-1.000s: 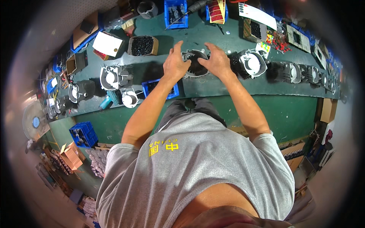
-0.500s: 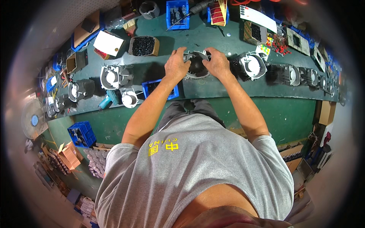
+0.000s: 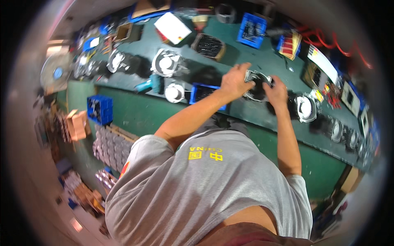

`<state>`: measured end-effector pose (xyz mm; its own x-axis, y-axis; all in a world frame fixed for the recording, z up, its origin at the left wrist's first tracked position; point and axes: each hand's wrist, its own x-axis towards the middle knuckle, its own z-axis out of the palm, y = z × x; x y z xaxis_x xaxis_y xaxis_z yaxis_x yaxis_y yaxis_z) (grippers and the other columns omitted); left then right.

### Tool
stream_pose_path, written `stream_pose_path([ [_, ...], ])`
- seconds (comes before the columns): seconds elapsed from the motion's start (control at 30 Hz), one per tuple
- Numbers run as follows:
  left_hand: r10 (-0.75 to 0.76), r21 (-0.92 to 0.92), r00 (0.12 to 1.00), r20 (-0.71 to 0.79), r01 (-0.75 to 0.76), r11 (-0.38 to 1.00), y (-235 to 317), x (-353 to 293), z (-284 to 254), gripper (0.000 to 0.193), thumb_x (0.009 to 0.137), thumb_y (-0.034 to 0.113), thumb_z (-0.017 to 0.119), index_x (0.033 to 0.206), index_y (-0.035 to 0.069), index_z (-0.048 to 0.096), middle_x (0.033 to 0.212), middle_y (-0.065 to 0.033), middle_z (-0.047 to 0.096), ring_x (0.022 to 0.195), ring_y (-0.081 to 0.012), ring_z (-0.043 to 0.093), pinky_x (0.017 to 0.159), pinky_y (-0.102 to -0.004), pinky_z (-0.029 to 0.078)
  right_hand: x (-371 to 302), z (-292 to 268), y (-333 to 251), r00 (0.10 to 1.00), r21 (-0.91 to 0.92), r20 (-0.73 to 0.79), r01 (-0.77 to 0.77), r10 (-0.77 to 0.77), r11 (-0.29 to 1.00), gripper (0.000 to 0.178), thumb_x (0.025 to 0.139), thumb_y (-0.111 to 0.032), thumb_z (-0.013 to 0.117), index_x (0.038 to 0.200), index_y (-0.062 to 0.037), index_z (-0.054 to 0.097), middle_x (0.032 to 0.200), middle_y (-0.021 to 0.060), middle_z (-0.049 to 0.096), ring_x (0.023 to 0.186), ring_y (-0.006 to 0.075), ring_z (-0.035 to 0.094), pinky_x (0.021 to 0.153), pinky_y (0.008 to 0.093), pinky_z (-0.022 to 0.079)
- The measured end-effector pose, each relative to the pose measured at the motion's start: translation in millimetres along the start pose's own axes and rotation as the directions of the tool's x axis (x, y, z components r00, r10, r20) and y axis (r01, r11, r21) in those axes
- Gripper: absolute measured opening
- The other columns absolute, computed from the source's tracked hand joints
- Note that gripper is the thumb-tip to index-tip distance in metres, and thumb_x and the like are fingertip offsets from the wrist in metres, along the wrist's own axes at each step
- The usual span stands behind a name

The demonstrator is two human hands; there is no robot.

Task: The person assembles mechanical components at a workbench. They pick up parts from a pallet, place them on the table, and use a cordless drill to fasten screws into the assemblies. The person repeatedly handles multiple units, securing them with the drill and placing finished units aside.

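Observation:
On the bench, a round metal motor housing (image 3: 257,91) with a dark, hollow inside and a bright rim stands between my hands. My left hand (image 3: 237,83) grips its left edge, thumb at the near rim and fingers along the far side. Holding the opposite edge is my right hand (image 3: 277,94), its thumb bent over the rim. Right of it stands another housing (image 3: 305,108) with a white round centre. A blue bin (image 3: 204,93) lies just left of my left forearm, partly covered by it.
Further left are more housings (image 3: 166,63), a small one (image 3: 175,92) and a teal power drill (image 3: 148,84). A carton of black parts (image 3: 208,46) and a blue bin of screws (image 3: 251,30) stand behind. Finned housings (image 3: 337,130) line the right.
The whole view has swung and tilted, so the bench and everything on it appear further right. Both hands keep their hold on the housing, which stays in about the same place on the bench.

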<state>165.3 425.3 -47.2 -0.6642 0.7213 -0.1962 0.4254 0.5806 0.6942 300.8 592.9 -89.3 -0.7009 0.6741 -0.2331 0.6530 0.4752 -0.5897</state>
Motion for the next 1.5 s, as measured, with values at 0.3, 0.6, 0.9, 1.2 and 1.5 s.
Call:
stream_pose_path([
  [0.3,-0.041,-0.248,0.967,-0.253,-0.023,0.969,-128,-146,-80,0.013,0.09,0.01,0.074,0.102,0.005,0.073,0.087,-0.0136,0.07,0.072,-0.0246,0.069,0.066,-0.0348,0.055,3,5,5,0.981,0.006,-0.048,0.187,-0.186,0.982,0.039,0.087,-0.025,0.075,0.118,-0.0014,0.069,0.106,0.0236,0.074,0.101,0.042,0.07,0.089,0.046,0.054],
  [0.6,-0.495,-0.311,0.81,-0.314,0.405,0.86,-278,-189,-105,0.042,0.085,0.021,0.078,0.121,0.003,0.066,0.108,-0.0178,0.071,0.096,-0.0313,0.07,0.086,-0.0412,0.056,-3,7,5,0.969,-0.039,-0.131,0.205,-0.208,0.978,0.044,0.085,-0.026,0.077,0.12,0.001,0.069,0.109,0.0222,0.074,0.102,0.0366,0.071,0.093,0.0429,0.053],
  [0.9,-0.077,0.172,0.954,-0.291,0.132,0.976,-240,-165,-105,0.061,0.077,0.018,0.084,0.133,0.008,0.061,0.125,-0.0175,0.061,0.115,-0.0386,0.06,0.096,-0.0468,0.05,-16,15,32,0.979,0.153,-0.189,0.111,-0.082,0.982,0.052,0.089,-0.032,0.077,0.131,-0.0032,0.065,0.106,0.0156,0.073,0.087,0.0204,0.066,0.084,0.0341,0.053],
  [1.2,-0.128,0.167,0.953,-0.276,0.179,0.969,-233,-176,-119,0.053,0.074,0.017,0.085,0.122,0.006,0.064,0.11,-0.0166,0.063,0.099,-0.0394,0.064,0.085,-0.0474,0.053,-24,7,20,0.997,0.621,0.052,-0.072,0.05,0.781,0.044,0.098,-0.025,0.07,0.136,-0.0044,0.06,0.1,0.0032,0.068,0.085,0.0077,0.059,0.074,0.0233,0.048],
  [1.5,-0.008,0.091,0.923,-0.385,0.047,0.995,-108,-199,-144,0.059,0.069,0.005,0.087,0.124,0.003,0.064,0.104,-0.0098,0.062,0.09,-0.0226,0.062,0.079,-0.0348,0.053,-41,29,10,0.972,0.522,-0.157,-0.068,0.174,0.85,0.046,0.094,-0.036,0.067,0.122,-0.0001,0.065,0.098,0.0155,0.072,0.085,0.0239,0.065,0.083,0.0362,0.052],
])
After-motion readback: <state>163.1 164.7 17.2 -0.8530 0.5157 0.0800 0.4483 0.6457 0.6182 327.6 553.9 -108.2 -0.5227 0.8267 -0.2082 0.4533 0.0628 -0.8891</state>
